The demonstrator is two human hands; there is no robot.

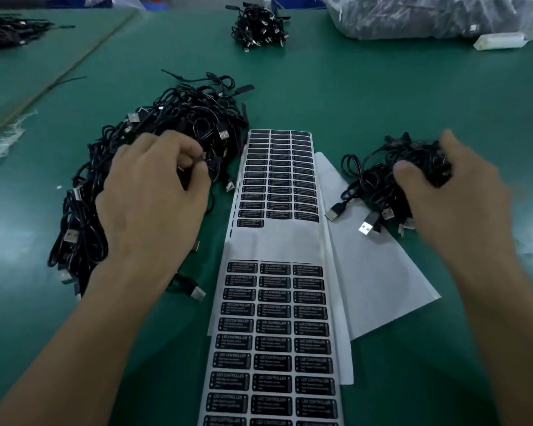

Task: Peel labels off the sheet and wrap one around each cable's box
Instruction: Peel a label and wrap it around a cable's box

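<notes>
A long white sheet (277, 241) of black labels runs down the middle of the green table (351, 96); a bare band crosses its middle where labels are gone. Left of it lies a big heap of black USB cables (179, 118). My left hand (154, 204) rests on that heap and pinches one cable's small black box (202, 159) between thumb and fingers. Right of the sheet is a smaller bundle of cables (379, 179). My right hand (453, 192), blurred, grips that bundle from the right side.
Bare white backing sheets (379, 281) fan out under the label sheet to the right. Another cable pile (259, 26) sits at the far centre, more cables (3, 32) far left, a plastic bag (428, 16) and a white block (499, 41) far right.
</notes>
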